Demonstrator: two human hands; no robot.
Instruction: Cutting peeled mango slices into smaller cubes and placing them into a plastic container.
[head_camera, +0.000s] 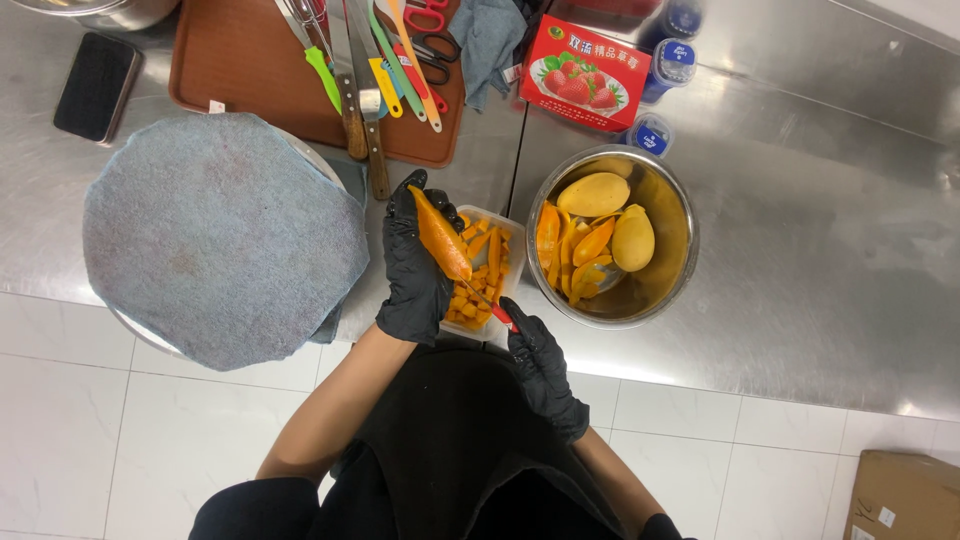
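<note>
The left hand (413, 268), in a black glove, is clamped around a long orange mango slice (440, 238) held over the clear plastic tub (510, 262) of mango cubes on the steel surface (820, 250). The right hand (545, 368) is closed on a small red-handled knife (493, 308) whose blade meets the slice. The flesh looks soft, wet and slippery, so cupping its skin side probably grips best.

Desk (820, 250): brushed steel, dull sheen. Bowl (680, 210): polished metal. Gloves (412, 280): matt black rubber. Round cloth (220, 240): grey, felted, rough. Tray (240, 70): brown plastic, smooth. Tub (512, 225): clear plastic.
</note>
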